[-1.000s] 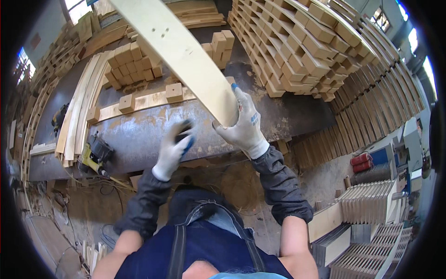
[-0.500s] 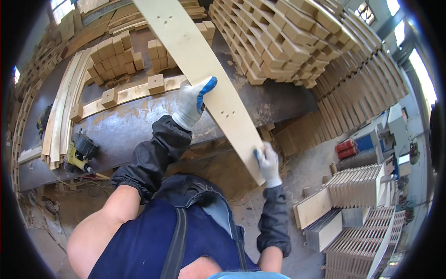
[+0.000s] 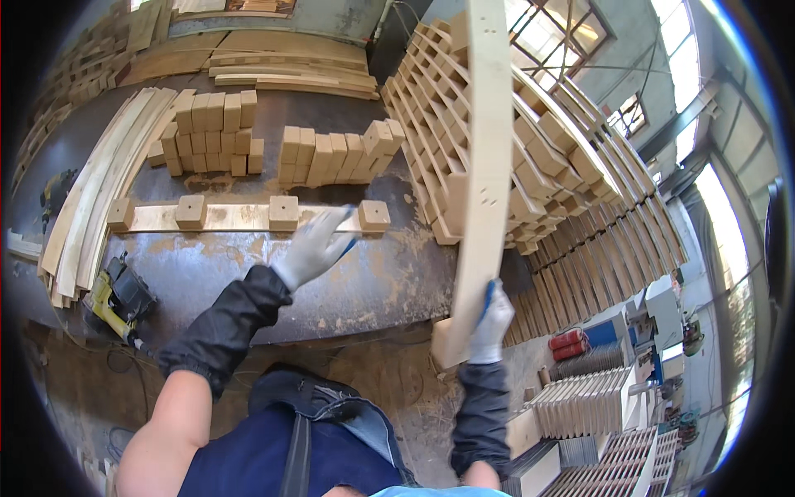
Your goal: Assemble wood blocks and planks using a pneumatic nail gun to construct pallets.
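On the right, at the near side of the table (image 3: 207,269), the right hand (image 3: 492,325) has its fingers clasped around the near end of a long plank (image 3: 487,141), which stands steeply raised, well off the tabletop. A wooden block (image 3: 445,341) shows at that end, on its left side. The left hand (image 3: 316,246) is empty, fingers extended and thumb apart, over the table just near a flat board (image 3: 242,218) bearing four spaced blocks (image 3: 282,213); whether it touches the board I cannot tell. To the left lie a yellow-and-black nail gun (image 3: 114,296) and stacked slats (image 3: 103,186); piled blocks (image 3: 217,124) stand farther back.
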`<state>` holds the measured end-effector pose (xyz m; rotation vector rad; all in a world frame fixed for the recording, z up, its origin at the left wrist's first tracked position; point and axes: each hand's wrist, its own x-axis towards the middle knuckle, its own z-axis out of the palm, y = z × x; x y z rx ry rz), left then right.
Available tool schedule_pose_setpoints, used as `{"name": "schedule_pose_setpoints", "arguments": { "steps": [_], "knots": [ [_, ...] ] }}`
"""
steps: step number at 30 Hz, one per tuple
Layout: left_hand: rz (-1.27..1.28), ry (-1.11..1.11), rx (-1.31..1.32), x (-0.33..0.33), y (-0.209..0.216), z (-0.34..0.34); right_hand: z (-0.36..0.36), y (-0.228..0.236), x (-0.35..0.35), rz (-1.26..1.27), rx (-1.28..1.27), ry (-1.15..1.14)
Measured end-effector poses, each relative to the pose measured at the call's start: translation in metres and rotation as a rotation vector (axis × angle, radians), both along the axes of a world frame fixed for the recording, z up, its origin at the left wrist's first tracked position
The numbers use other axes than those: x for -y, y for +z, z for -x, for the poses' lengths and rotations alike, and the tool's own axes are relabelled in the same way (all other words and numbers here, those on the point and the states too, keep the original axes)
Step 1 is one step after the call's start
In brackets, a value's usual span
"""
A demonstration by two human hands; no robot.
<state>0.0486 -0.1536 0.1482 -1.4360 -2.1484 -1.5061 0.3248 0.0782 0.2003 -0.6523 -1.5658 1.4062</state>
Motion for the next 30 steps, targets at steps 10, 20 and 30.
{"name": "schedule_pose_setpoints", "arguments": {
  "steps": [10, 20, 30],
  "knots": [
    [0.565, 0.4, -0.001, 0.126, -0.237, -0.017, 0.072, 0.227, -0.291, -1.004, 0.389, -0.306],
    [0.675, 0.498, -0.083, 0.152, -0.241, -0.037, 0.198, 0.322, -0.434, -1.621, 1.407, -0.536],
    [0.63, 0.448, -0.103, 0.136, -0.24, -0.028, 0.182, 0.371, -0.473, -1.417, 1.483, -0.416]
  ]
}}
